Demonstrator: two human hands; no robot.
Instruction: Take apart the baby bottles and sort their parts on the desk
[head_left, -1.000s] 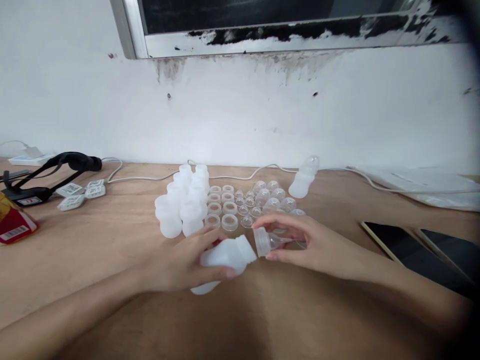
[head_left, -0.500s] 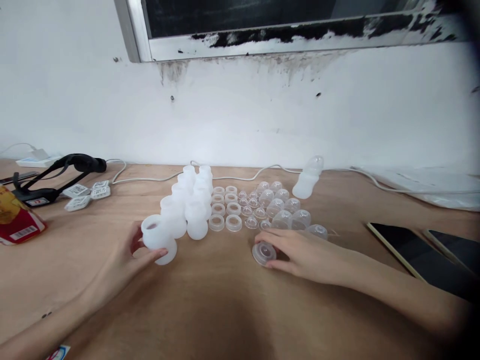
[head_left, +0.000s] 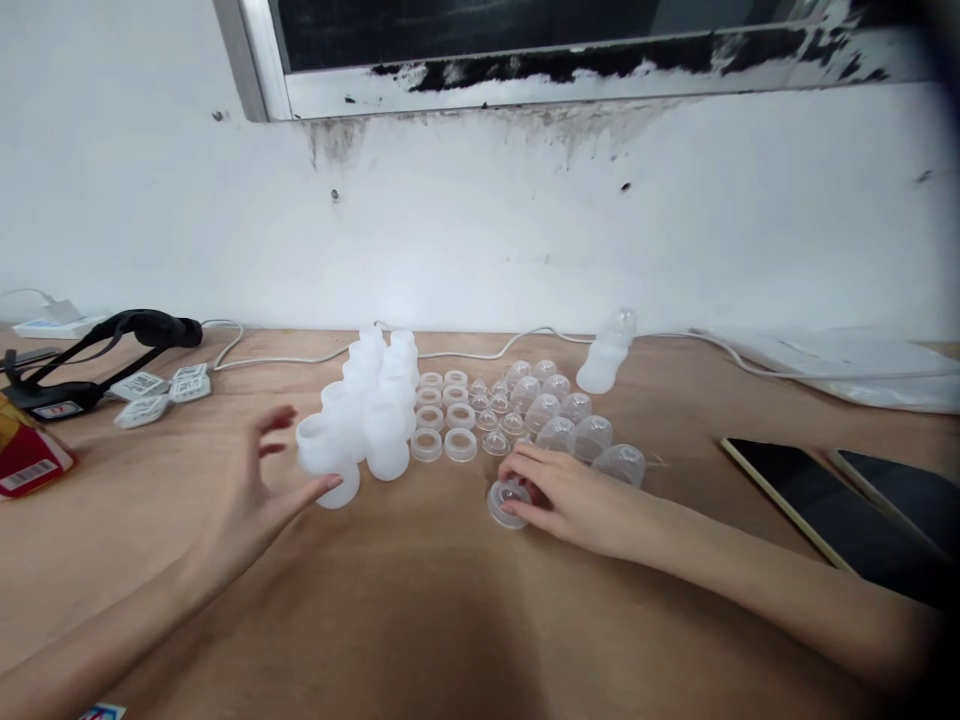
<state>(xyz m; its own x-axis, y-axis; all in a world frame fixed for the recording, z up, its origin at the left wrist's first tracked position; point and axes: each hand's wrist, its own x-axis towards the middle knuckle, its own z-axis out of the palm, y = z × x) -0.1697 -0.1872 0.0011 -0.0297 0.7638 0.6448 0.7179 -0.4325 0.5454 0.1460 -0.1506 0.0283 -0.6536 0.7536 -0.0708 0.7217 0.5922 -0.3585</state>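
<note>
Right hand (head_left: pixel 570 495): fingers curl onto a clear nipple ring (head_left: pixel 508 503) lying on the worktop (head_left: pixel 450 620), partly hiding it. Left hand (head_left: pixel 259 490): fingers spread, thumb tip touching a white bottle (head_left: pixel 328 462) standing at the near end of the bottle cluster (head_left: pixel 375 395). Beside it, the clear domed caps (head_left: pixel 559 415) are blurred together.

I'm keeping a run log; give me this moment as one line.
left hand: open, thumb touching white bottle | right hand: fingers on clear cap on table | rings in rows between
</note>
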